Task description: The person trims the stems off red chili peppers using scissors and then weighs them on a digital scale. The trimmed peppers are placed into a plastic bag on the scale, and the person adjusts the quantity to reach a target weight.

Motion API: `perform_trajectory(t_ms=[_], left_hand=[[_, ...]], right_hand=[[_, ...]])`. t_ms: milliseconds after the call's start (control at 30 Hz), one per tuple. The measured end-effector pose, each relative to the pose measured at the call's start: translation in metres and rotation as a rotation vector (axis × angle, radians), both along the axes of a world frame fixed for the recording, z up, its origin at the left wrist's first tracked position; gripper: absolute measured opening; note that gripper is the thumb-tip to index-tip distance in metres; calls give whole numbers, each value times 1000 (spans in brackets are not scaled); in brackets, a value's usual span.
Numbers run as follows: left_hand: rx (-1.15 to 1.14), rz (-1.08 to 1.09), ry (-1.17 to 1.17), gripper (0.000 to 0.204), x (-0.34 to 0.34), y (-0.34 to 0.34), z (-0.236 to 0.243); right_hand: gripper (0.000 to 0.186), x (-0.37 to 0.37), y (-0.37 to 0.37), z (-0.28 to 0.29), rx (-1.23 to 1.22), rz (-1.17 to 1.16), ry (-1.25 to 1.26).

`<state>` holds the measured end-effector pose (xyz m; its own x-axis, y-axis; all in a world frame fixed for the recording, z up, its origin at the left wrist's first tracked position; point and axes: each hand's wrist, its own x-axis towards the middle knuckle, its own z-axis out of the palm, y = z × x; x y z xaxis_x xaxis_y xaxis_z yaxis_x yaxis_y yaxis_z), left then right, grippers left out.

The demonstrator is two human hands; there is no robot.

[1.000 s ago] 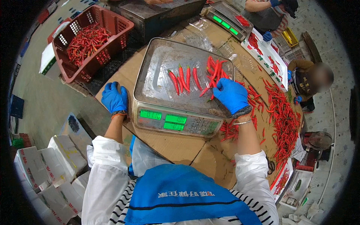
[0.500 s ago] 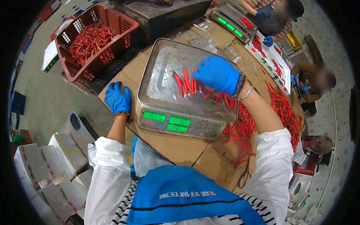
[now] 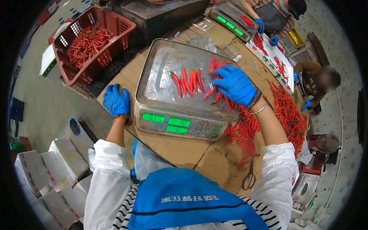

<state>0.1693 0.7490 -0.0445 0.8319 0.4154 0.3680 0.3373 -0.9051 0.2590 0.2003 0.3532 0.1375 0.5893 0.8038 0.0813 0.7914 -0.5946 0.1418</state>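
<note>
My right hand [image 3: 234, 86], in a blue glove, reaches over loose red chili peppers [image 3: 213, 66] at the right side of the scale pan [image 3: 159, 55]. Its fingers are bent and apart, with the tips touching peppers; no firm grip shows. Left of it, several red chilies [image 3: 192, 79] lie side by side, stems away from me, on a clear plastic tray [image 3: 167, 81] on the pan. My gloved left hand [image 3: 116, 100] lies open on the cardboard edge left of the scale, holding nothing. The scale's green displays [image 3: 178, 122] are lit.
A chili heap [image 3: 289, 115] spreads right of the scale, with scissors [image 3: 249, 181] nearer me. A red-brown crate [image 3: 96, 57] of chilies stands far left. Clear trays [image 3: 203, 40] lie behind. Co-workers' gloved hands [image 3: 273, 41] are at a white box [image 3: 270, 63] and second scale [image 3: 234, 19].
My right hand has moved right and slightly down, from the row of peppers to the loose ones, uncovering the row's right end. My left hand stays put. The view has shifted slightly.
</note>
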Motion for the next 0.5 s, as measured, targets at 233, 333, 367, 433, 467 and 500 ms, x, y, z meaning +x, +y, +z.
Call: perform_trajectory(t_ms=[233,333,367,433,467,500], left_hand=[[-19,1,0,33,-2,-1,0],[-11,-16,-14,34,0,0,-2],[-9,-21,-10,34,-1,-1,-2],[-8,-13,-4,35,0,-3,0],[3,13,1,35,-6,2,4],[-12,15,20,35,-4,0,6]], right_hand=[[15,-4,11,1,-60,29,88],[12,-5,3,10,-192,68,-139],[13,-3,3,15,-155,61,-154],[13,0,6,37,-91,42,-183],[11,2,24,50,-35,115,-220],[13,3,32,50,-7,139,-206]])
